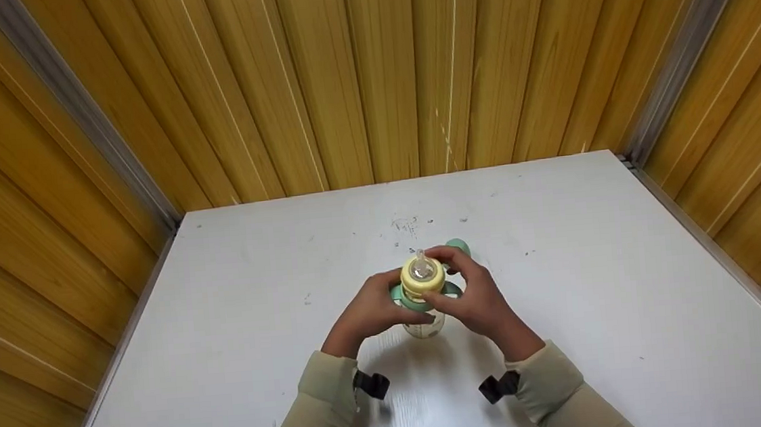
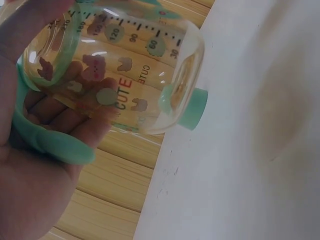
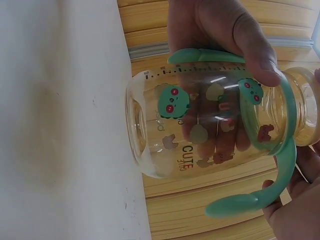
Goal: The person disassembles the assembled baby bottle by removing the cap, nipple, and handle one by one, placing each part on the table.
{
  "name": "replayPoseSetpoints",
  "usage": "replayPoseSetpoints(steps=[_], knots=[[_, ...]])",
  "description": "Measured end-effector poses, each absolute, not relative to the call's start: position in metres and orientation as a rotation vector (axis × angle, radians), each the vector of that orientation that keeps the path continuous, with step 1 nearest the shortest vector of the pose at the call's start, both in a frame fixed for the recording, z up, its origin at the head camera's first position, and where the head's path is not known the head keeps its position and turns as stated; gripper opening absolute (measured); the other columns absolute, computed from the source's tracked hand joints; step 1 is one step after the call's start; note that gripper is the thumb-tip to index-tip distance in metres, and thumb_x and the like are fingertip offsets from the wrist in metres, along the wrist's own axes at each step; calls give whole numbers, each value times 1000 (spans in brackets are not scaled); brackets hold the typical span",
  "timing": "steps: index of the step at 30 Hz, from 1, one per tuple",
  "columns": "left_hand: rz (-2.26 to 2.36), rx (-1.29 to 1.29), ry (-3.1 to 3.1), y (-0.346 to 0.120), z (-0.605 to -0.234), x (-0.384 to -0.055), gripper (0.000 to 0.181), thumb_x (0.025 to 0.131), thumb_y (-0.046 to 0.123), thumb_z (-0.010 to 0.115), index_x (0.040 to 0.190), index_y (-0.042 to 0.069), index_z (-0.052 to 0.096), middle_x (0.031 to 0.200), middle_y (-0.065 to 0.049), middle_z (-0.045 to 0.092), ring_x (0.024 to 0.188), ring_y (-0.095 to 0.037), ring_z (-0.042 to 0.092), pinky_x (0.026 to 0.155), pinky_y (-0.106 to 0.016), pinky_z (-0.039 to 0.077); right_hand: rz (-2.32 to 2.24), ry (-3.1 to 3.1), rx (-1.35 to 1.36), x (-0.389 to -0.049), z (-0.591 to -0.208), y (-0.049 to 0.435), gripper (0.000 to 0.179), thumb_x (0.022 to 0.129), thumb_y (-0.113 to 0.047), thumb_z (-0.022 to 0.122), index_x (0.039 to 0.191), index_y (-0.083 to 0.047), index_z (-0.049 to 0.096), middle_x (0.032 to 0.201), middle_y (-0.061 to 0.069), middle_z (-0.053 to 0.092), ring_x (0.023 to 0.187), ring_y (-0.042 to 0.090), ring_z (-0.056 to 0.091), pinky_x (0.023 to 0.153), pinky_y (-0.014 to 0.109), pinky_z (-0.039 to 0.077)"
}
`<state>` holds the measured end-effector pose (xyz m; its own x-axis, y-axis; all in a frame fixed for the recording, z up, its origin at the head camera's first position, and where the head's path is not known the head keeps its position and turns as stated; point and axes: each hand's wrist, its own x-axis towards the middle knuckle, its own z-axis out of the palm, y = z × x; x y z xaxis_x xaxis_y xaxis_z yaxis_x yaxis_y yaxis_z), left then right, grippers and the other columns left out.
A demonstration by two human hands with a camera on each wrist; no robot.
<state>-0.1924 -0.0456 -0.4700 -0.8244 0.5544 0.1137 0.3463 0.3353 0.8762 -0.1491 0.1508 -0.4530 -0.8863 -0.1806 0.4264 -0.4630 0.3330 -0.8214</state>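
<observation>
A clear baby bottle [image 2: 135, 75] with mint-green side handles [image 3: 237, 204], printed cartoon figures and measuring marks stands roughly upright over the white table. A yellow collar [image 1: 422, 287] with a clear teat [image 1: 421, 264] sits on its top. My left hand [image 1: 375, 307] grips the bottle's upper body, thumb on the near side and fingers behind, seen through the clear wall in the left wrist view. My right hand [image 1: 475, 294] pinches the yellow collar between thumb and fingers. Behind the right hand a rounded mint-green cap [image 1: 459, 246] is partly hidden.
The white table [image 1: 227, 334] carries small dark scuffs beyond the hands. Yellow wood-patterned panels [image 1: 383, 77] rise at its back and both sides, with grey metal strips in the corners. A black wrist strap mount [image 1: 372, 384] shows at the left sleeve.
</observation>
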Motion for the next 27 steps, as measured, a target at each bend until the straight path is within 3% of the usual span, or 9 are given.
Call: replayPoseSetpoints(steps=[11,16,22,27], knots=[[1470,793,2406,-52,-474,-194,73,64,38,90,130,32,58,118,14,65,107,-9,61,94,-37,50,1551,-2297,586,-152,-453,153,50,79,-25,79,124,-23,57,123,-11,60,113,10,55,96,51,41],[1484,791,2407,-54,-478,-195,71,64,36,90,128,33,60,118,14,65,109,-15,61,94,-38,50,1567,-2273,548,-155,-454,156,49,78,-23,80,122,-20,58,122,-9,61,111,11,56,94,44,42],[1528,791,2373,-56,-482,-196,71,62,34,91,127,32,61,124,0,66,115,-27,61,96,-42,48,1596,-2274,459,-158,-455,158,50,77,-17,82,120,-15,58,124,-5,62,109,11,56,95,41,43],[1515,765,2384,-58,-481,-195,70,63,33,91,126,32,61,125,-3,66,114,-25,61,97,-43,47,1629,-2286,396,-160,-457,160,53,76,-10,82,122,-8,56,129,3,62,111,12,56,97,48,42]])
